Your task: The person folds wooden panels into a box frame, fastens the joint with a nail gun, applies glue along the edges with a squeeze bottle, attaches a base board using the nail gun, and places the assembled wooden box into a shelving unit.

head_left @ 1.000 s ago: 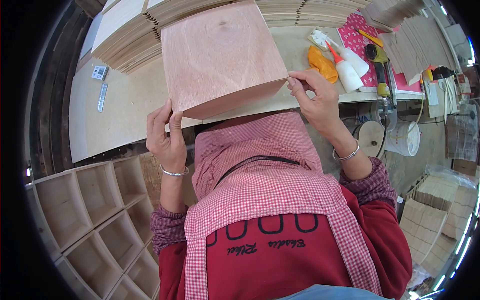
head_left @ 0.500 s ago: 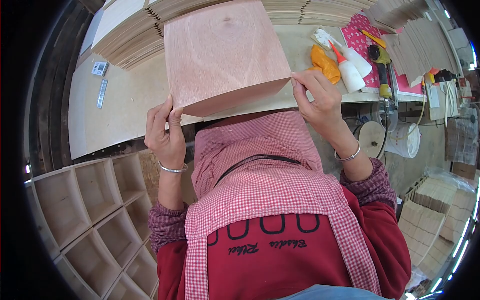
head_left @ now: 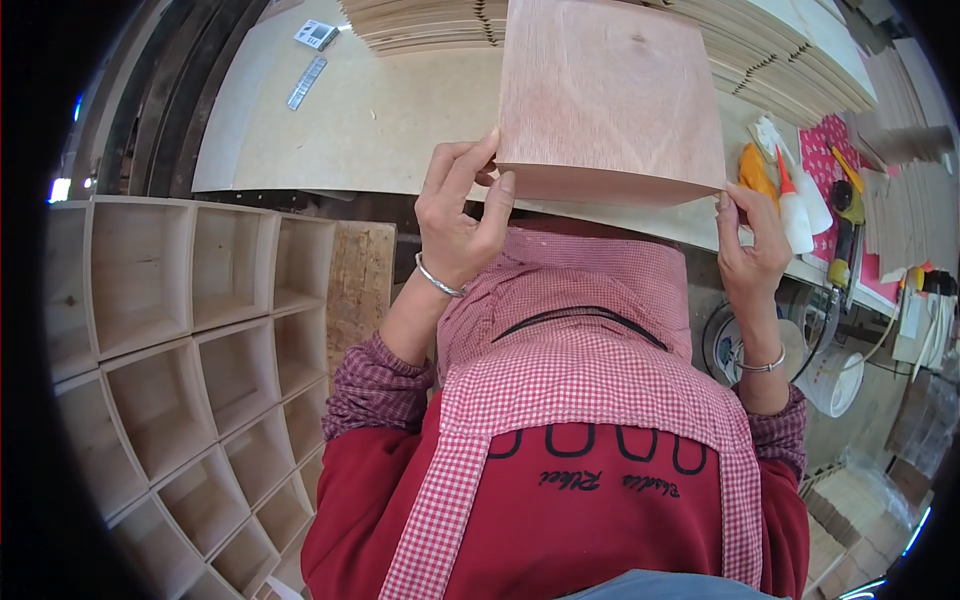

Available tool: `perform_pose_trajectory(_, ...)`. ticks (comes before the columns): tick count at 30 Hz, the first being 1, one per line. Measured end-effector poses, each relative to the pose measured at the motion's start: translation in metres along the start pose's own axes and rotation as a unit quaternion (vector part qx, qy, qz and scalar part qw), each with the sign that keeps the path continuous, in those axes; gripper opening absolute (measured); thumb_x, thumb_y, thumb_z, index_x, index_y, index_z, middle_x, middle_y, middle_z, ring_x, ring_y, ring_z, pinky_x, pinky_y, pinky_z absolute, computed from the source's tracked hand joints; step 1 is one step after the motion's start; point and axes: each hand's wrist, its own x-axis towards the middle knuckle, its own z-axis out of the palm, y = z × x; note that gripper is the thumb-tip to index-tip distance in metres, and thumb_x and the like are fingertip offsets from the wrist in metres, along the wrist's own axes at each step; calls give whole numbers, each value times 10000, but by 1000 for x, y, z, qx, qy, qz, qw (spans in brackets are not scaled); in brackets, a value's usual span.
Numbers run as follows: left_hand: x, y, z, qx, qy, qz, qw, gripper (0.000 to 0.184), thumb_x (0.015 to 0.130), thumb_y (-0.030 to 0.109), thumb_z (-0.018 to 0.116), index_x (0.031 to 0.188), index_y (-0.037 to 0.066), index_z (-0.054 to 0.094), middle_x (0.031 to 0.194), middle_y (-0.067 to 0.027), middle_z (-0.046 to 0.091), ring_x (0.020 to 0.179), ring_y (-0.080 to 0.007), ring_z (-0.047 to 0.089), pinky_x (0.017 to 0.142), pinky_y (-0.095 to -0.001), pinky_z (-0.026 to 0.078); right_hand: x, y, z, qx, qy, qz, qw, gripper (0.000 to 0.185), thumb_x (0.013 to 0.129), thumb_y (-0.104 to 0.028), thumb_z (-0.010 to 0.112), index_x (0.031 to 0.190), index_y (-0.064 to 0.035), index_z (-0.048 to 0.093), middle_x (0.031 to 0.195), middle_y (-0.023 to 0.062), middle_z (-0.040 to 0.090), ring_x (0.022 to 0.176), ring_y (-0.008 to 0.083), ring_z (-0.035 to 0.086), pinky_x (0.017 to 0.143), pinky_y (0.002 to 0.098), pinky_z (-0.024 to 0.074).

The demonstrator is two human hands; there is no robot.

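A pale wooden box sits at the front edge of the workbench, its smooth top panel towards me and its near side in shadow. My left hand pinches the near left corner between thumb and fingers. At the near right corner, thumb and fingertips of my right hand are closed on the box edge. The underside and far side of the box are hidden.
Stacked wooden panels line the back of the workbench. To the right are an orange cloth, a red-tipped white bottle and a green-and-black power tool. Open wooden boxes are piled at left.
My view has turned left, so the box, bench and both hands appear farther right. Both hands keep hold of the same near corners.
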Motion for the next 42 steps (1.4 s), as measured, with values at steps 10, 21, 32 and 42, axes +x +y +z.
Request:
perform_pose_trajectory(10,9,0,-11,47,37,0,998,288,817,47,711,1101,16,679,975,-92,619,793,-161,589,676,-246,515,6,-8,10,-8,4,-16,1000,162,811,60,627,968,30,652,868,72,634,679,146,544,615,232,453)
perform_pose_trajectory(21,11,-18,-28,116,-28,88,989,245,848,30,685,1092,36,702,951,-71,623,755,-128,554,634,-225,467,7,-2,7,47,22,33,998,153,809,52,625,955,21,657,859,60,638,690,139,546,619,228,446)
perform_pose_trajectory(32,14,-21,-40,112,-38,66,991,242,881,78,664,1118,36,691,937,-56,606,784,-124,544,679,-223,467,-57,254,-150,-378,8,285,881,485,866,-220,614,1295,-19,508,1137,183,625,964,321,624,838,384,508)
perform_pose_trajectory(42,15,-5,-34,123,-56,44,990,248,883,63,660,1127,31,685,942,-58,593,760,-123,518,634,-209,441,-43,333,-153,-356,-99,442,817,534,807,-146,562,1284,70,455,1072,268,616,957,391,610,851,430,500)
